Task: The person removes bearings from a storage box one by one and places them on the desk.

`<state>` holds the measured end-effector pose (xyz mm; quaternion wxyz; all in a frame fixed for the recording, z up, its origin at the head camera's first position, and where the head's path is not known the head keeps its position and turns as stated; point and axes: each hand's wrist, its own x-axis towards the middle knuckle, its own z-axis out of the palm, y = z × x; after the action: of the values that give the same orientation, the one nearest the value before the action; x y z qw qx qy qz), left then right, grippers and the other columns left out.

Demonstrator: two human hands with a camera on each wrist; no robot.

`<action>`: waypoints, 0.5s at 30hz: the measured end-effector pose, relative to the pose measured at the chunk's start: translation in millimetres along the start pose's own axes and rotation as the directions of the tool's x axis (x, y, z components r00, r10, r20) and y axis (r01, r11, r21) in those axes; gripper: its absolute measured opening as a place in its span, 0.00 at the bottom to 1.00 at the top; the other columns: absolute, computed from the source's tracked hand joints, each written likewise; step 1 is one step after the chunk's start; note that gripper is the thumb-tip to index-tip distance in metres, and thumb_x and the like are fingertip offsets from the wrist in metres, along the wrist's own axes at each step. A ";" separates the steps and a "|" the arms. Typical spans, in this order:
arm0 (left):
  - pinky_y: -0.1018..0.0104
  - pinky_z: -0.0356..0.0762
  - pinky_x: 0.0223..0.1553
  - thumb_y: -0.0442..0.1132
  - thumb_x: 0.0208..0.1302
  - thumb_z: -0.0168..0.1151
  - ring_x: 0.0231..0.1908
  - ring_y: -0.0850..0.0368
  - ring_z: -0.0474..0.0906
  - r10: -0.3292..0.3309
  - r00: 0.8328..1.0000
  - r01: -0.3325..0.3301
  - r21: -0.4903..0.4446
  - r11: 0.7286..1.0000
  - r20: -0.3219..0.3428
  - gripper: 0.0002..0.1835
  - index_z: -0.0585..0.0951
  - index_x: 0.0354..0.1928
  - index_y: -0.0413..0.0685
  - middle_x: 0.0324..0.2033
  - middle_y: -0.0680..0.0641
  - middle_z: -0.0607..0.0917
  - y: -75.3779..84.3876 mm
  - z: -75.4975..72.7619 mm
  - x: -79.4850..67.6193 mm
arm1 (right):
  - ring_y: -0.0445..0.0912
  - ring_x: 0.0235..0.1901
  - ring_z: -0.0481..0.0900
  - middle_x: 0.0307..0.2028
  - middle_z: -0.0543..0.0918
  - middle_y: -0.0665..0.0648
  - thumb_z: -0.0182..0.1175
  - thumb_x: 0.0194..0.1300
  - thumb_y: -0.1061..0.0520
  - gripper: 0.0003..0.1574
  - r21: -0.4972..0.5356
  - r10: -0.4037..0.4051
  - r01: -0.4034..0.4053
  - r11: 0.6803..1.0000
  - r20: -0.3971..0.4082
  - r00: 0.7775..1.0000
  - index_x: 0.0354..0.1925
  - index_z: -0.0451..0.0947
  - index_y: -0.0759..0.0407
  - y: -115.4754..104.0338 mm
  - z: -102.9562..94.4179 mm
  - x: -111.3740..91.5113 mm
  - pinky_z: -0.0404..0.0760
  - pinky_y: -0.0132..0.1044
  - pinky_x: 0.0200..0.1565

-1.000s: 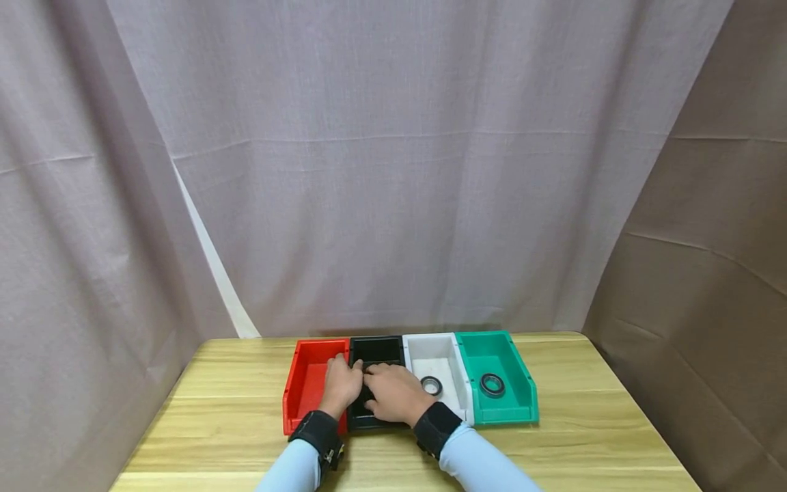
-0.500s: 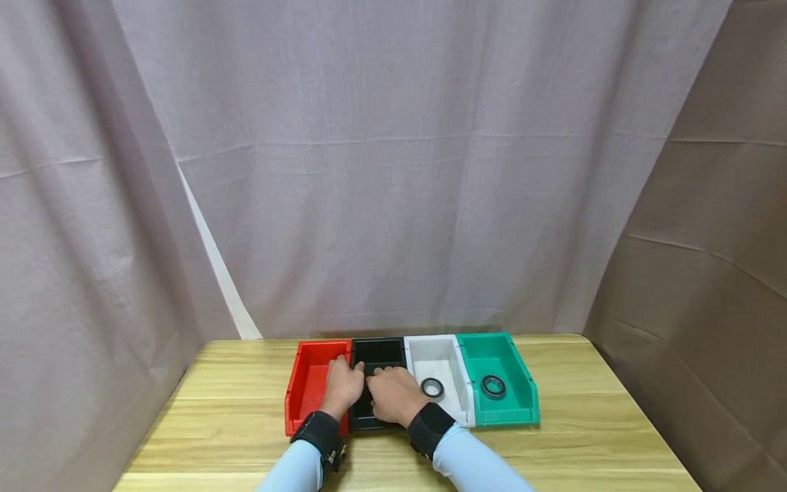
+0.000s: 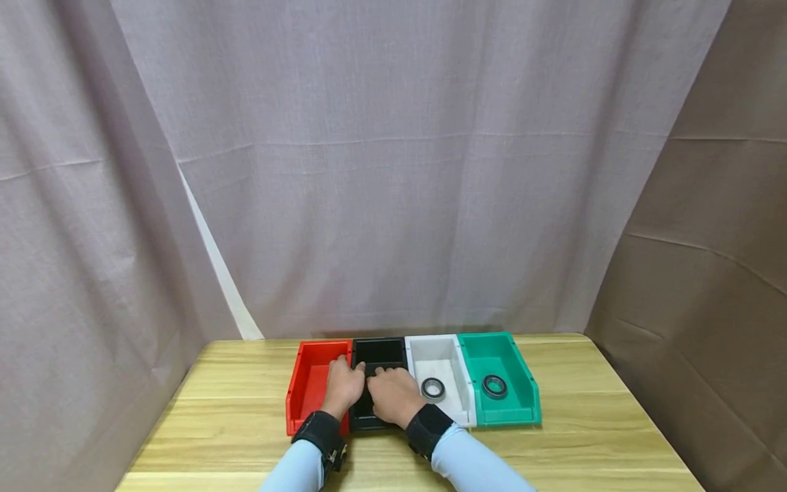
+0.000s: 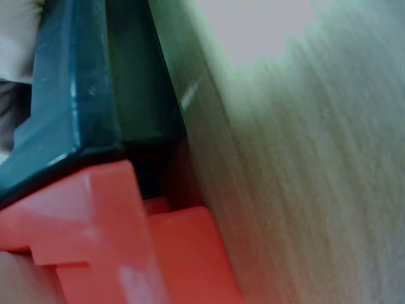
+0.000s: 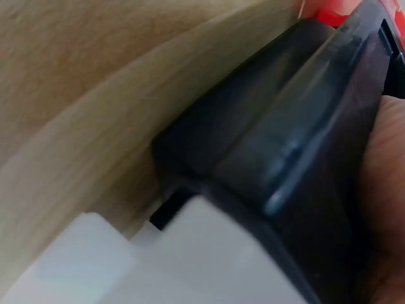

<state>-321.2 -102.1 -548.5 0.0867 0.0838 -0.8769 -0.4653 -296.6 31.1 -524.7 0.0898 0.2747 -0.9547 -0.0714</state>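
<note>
My left hand point(image 3: 343, 388) straddles the adjoining side walls of the red storage bin point(image 3: 301, 389) and the black storage bin point(image 3: 378, 350). Its fingers reach down on the red side and the thumb lies on the black side, gripping the walls between them. Over the front half of the black bin is my right hand point(image 3: 395, 394), back upward, fingers curled down into it. In the right wrist view part of that hand point(image 5: 386, 202) shows behind the black bin's front wall point(image 5: 297, 152). I cannot tell what its fingertips hold.
Right of the black bin stand a white bin point(image 3: 460, 410) with one bearing point(image 3: 433, 389) and a green bin point(image 3: 510, 417) with another bearing point(image 3: 494, 387). All the bins sit side by side on a wooden table point(image 3: 584, 437), with a grey curtain point(image 3: 393, 205) behind.
My right hand has shifted slightly left and its spread fingers have curled, with the thumb tucked out of sight. The left hand has stayed at the walls. Bins and bearings keep their places.
</note>
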 end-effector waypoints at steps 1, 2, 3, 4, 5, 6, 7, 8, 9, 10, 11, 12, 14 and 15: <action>0.35 0.77 0.62 0.42 0.73 0.61 0.54 0.27 0.78 0.004 1.000 -0.004 0.002 1.000 -0.002 0.29 0.74 0.62 0.20 0.53 0.25 0.79 0.2 0.0 -0.1 | 0.48 0.37 0.88 0.40 0.90 0.53 0.75 0.58 0.45 0.17 -0.001 -0.001 0.001 1.000 -0.004 1.000 0.43 0.90 0.50 0.1 1.1 0.1 0.84 0.41 0.35; 0.36 0.77 0.62 0.42 0.73 0.61 0.54 0.27 0.78 0.004 1.000 -0.004 -0.001 1.000 -0.005 0.28 0.75 0.61 0.20 0.53 0.24 0.79 0.6 0.1 -0.4 | 0.48 0.37 0.88 0.40 0.90 0.53 0.76 0.58 0.45 0.16 -0.003 -0.002 0.002 1.000 -0.009 1.000 0.43 0.90 0.50 0.2 1.9 0.1 0.84 0.40 0.35; 0.36 0.78 0.61 0.42 0.73 0.62 0.53 0.28 0.78 0.002 1.000 -0.002 0.002 1.000 -0.005 0.28 0.75 0.61 0.20 0.52 0.25 0.80 0.7 0.0 -0.7 | 0.48 0.37 0.88 0.40 0.90 0.53 0.76 0.58 0.45 0.16 -0.005 -0.004 0.004 1.000 -0.012 1.000 0.43 0.90 0.50 0.2 3.2 0.1 0.84 0.40 0.34; 0.36 0.78 0.62 0.42 0.73 0.62 0.54 0.28 0.78 -0.006 1.000 0.006 -0.006 1.000 -0.004 0.28 0.74 0.62 0.21 0.53 0.25 0.79 0.8 0.1 -0.7 | 0.48 0.37 0.88 0.40 0.90 0.52 0.75 0.58 0.45 0.16 -0.009 -0.007 0.007 1.000 -0.015 1.000 0.43 0.90 0.49 0.2 4.0 0.1 0.84 0.40 0.34; 0.35 0.77 0.63 0.41 0.73 0.62 0.55 0.28 0.78 -0.022 1.000 0.022 -0.023 0.999 0.002 0.28 0.74 0.62 0.20 0.53 0.25 0.79 5.3 -2.6 -3.8 | 0.48 0.37 0.88 0.40 0.90 0.52 0.75 0.58 0.44 0.16 -0.014 -0.009 0.009 1.000 -0.021 1.000 0.43 0.90 0.49 0.0 4.5 -0.1 0.84 0.40 0.34; 0.36 0.77 0.64 0.41 0.73 0.62 0.56 0.29 0.78 -0.032 0.999 0.032 -0.025 0.999 0.004 0.28 0.74 0.62 0.21 0.54 0.25 0.79 4.9 -2.4 -3.8 | 0.48 0.36 0.88 0.39 0.90 0.52 0.75 0.58 0.44 0.16 -0.015 -0.011 0.011 1.000 -0.026 1.000 0.42 0.90 0.49 -0.3 5.3 -0.1 0.84 0.40 0.34; 0.34 0.76 0.64 0.39 0.73 0.62 0.56 0.29 0.78 -0.047 0.999 0.048 -0.035 0.998 0.011 0.28 0.74 0.63 0.21 0.54 0.25 0.79 9.3 -5.2 -6.5 | 0.48 0.36 0.88 0.39 0.89 0.52 0.75 0.58 0.45 0.15 -0.016 -0.012 0.011 1.000 -0.029 0.999 0.41 0.90 0.48 -0.5 6.0 -0.1 0.84 0.40 0.34; 0.34 0.76 0.64 0.39 0.73 0.62 0.56 0.29 0.78 -0.051 0.999 0.052 -0.030 0.998 0.013 0.27 0.74 0.62 0.21 0.54 0.26 0.79 8.7 -5.1 -6.3 | 0.48 0.36 0.88 0.39 0.89 0.52 0.75 0.58 0.44 0.15 -0.017 -0.012 0.012 1.000 -0.030 0.999 0.41 0.90 0.49 -0.7 6.5 -0.3 0.84 0.40 0.34; 0.35 0.76 0.64 0.40 0.73 0.62 0.56 0.30 0.78 -0.056 0.998 0.056 -0.023 0.998 0.018 0.27 0.74 0.63 0.21 0.54 0.26 0.79 8.2 -5.0 -6.0 | 0.48 0.36 0.88 0.39 0.89 0.52 0.75 0.58 0.45 0.15 -0.018 -0.012 0.011 1.000 -0.031 0.999 0.41 0.90 0.49 -0.9 6.9 -0.3 0.84 0.40 0.34; 0.35 0.76 0.64 0.40 0.73 0.62 0.56 0.30 0.78 -0.056 0.998 0.056 -0.020 0.998 0.018 0.27 0.74 0.63 0.22 0.54 0.26 0.80 8.0 -5.0 -5.8 | 0.48 0.36 0.88 0.39 0.89 0.52 0.75 0.58 0.45 0.15 -0.019 -0.011 0.010 1.000 -0.032 0.999 0.41 0.90 0.48 -1.1 7.0 -0.4 0.84 0.40 0.34; 0.35 0.76 0.64 0.40 0.73 0.63 0.56 0.31 0.78 -0.055 0.998 0.056 -0.016 0.998 0.020 0.27 0.74 0.63 0.22 0.54 0.27 0.80 7.9 -5.1 -5.6 | 0.48 0.36 0.88 0.38 0.89 0.52 0.75 0.58 0.45 0.14 -0.018 -0.009 0.008 1.000 -0.035 0.999 0.41 0.90 0.49 -1.3 7.3 -0.3 0.84 0.40 0.34; 0.35 0.76 0.64 0.40 0.73 0.63 0.56 0.31 0.78 -0.054 0.998 0.054 -0.014 0.998 0.021 0.28 0.74 0.63 0.21 0.54 0.27 0.80 7.8 -5.2 -5.3 | 0.48 0.36 0.87 0.38 0.89 0.52 0.75 0.57 0.45 0.14 -0.017 -0.007 0.007 1.000 -0.039 0.999 0.40 0.90 0.49 -1.3 7.6 -0.2 0.83 0.40 0.34; 0.35 0.76 0.65 0.40 0.74 0.63 0.56 0.31 0.78 -0.057 0.998 0.058 -0.021 0.998 0.024 0.28 0.73 0.64 0.21 0.55 0.27 0.79 8.4 -5.7 -5.3 | 0.48 0.36 0.87 0.38 0.89 0.52 0.75 0.57 0.45 0.14 -0.020 -0.005 0.005 1.000 -0.046 0.999 0.40 0.90 0.49 -1.4 7.5 -0.4 0.83 0.40 0.34; 0.35 0.76 0.65 0.40 0.74 0.63 0.56 0.31 0.78 -0.057 0.998 0.058 -0.024 0.998 0.024 0.28 0.73 0.64 0.21 0.55 0.27 0.79 8.9 -5.9 -5.4 | 0.48 0.36 0.87 0.37 0.89 0.52 0.75 0.57 0.46 0.13 -0.022 -0.006 0.005 1.000 -0.050 0.999 0.40 0.90 0.49 -1.3 7.5 -0.5 0.84 0.40 0.34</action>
<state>-315.2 -100.7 -538.2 0.0641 0.1024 -0.8694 -0.4792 -297.1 30.9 -532.4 0.1164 0.2780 -0.9505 -0.0752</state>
